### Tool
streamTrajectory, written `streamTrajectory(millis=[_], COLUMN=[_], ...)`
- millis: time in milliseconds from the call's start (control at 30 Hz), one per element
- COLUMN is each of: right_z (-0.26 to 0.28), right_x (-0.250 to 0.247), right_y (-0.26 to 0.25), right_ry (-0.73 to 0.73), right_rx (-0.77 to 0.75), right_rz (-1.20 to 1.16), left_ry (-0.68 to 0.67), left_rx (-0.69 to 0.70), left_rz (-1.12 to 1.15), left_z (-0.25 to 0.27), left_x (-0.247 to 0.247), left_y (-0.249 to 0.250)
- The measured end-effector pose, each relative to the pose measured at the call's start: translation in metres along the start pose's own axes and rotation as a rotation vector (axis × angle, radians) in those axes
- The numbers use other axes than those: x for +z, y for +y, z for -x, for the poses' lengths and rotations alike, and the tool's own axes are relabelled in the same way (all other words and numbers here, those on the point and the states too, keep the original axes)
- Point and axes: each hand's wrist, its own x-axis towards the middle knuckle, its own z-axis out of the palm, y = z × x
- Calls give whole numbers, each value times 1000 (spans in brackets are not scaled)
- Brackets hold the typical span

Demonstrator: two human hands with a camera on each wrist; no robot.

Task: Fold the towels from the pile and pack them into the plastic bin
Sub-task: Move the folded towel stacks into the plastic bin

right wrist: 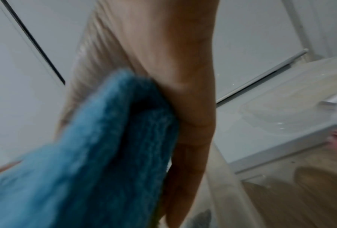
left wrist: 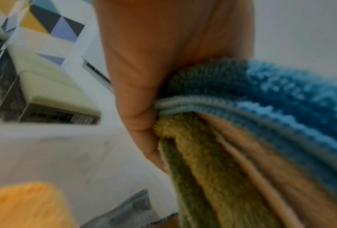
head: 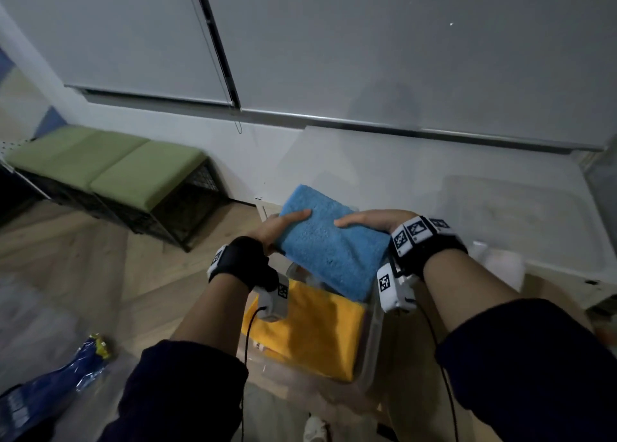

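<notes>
A folded blue towel point(head: 329, 243), thick and fuzzy, sits at the centre of the head view, held in the air between two hands. The left hand point(head: 278, 229) grips its left edge, thumb flat on top; the left wrist view shows olive and tan folded layers point(left wrist: 218, 177) pinched under the blue one. The right hand point(head: 370, 223) grips the right edge, thumb on top and fingers curled beneath. Directly below, toward the lower centre, a clear plastic bin point(head: 369, 348) holds a folded yellow towel point(head: 310, 328). Around it is a pale wood floor point(head: 66, 251). A bench with green cushions point(head: 107, 164) stands at the left against a white wall, grey roller blinds point(head: 367, 47) fill the top, and a clear lid point(head: 521, 214) lies on the right. A blue plastic bag point(head: 50, 385) lies at the lower left.
</notes>
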Motion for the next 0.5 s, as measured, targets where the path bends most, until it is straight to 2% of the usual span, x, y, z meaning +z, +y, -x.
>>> streamTrajectory(millis=[133, 267, 367, 500], right_z=[-17, -21, -26, -32], right_x=[-7, -14, -9, 5], right_y=[25, 33, 24, 6], right_ry=[178, 298, 419, 594], right_rx=[6, 43, 108, 208], right_rz=[-149, -207, -63, 423], left_ry=[4, -18, 28, 101], left_rx=[-106, -134, -143, -119], left_rz=[115, 143, 51, -370], left_z=[-19, -33, -52, -56], left_x=[-4, -4, 4, 15], left_y=[-23, -31, -36, -34])
